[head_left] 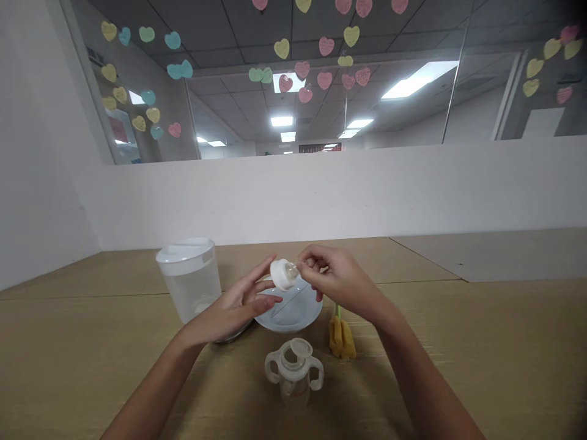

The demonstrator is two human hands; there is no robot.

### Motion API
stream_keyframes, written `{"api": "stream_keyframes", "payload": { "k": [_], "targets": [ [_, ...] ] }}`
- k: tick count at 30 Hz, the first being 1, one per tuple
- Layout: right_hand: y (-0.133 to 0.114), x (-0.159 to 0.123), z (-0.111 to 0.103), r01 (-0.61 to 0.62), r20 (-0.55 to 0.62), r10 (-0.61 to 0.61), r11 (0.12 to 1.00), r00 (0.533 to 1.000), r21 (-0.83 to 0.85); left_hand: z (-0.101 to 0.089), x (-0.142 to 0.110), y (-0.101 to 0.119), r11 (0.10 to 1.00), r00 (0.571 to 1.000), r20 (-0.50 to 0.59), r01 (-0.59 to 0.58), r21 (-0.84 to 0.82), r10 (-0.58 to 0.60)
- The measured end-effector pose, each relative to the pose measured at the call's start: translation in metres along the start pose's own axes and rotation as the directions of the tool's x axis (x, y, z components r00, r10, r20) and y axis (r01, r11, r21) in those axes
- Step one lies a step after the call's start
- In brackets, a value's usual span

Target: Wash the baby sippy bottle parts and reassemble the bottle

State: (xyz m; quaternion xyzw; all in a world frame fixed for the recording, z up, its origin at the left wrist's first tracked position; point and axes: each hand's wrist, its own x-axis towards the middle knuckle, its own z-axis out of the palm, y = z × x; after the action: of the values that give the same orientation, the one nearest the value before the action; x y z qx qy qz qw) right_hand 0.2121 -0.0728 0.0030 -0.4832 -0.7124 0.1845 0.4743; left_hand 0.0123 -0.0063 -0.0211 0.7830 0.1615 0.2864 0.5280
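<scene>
My right hand (337,278) is closed in a pinch on a white bottle collar with a clear teat (284,273), held above a white plate (293,315). My left hand (241,302) has its fingers stretched out, the fingertips touching the collar from the left and the thumb near the plate's rim. A baby bottle with two handles (294,370) stands on the table close in front of me, its neck without a cap. A yellow sponge brush (342,339) lies just right of the plate, below my right wrist.
A clear plastic jug with a white lid (190,278) stands left of the plate, behind my left hand. A low white partition (321,189) runs along the far edge of the brown table (481,342). A grey mat (504,253) lies at the back right.
</scene>
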Motion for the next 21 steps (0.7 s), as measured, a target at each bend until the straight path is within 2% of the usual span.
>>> {"api": "stream_keyframes", "payload": {
  "k": [3, 6, 8, 14, 21],
  "targets": [
    [0.005, 0.000, -0.012, 0.020, 0.226, 0.028, 0.979, 0.974, -0.205, -0.001, 0.002, -0.006, 0.972, 0.980, 0.134, 0.119, 0.203, -0.148],
    [0.007, -0.001, -0.014, 0.069, 0.391, 0.059, 0.950, 0.918, -0.305, 0.002, 0.006, -0.014, 0.908, 0.939, 0.255, 0.113, 0.403, -0.230],
    [0.006, -0.002, -0.014, 0.087, 0.454, 0.075, 0.941, 0.888, -0.326, 0.004, 0.009, -0.020, 0.869, 0.928, 0.268, 0.101, 0.485, -0.258],
    [0.004, -0.008, -0.015, 0.125, 0.552, 0.143, 0.900, 0.821, -0.418, 0.009, 0.012, -0.036, 0.838, 0.862, 0.377, 0.095, 0.538, -0.340],
    [0.005, -0.007, 0.004, 0.183, 0.581, 0.163, 0.852, 0.797, -0.490, 0.014, 0.016, -0.049, 0.854, 0.865, 0.391, 0.077, 0.515, -0.314]
  ]
}}
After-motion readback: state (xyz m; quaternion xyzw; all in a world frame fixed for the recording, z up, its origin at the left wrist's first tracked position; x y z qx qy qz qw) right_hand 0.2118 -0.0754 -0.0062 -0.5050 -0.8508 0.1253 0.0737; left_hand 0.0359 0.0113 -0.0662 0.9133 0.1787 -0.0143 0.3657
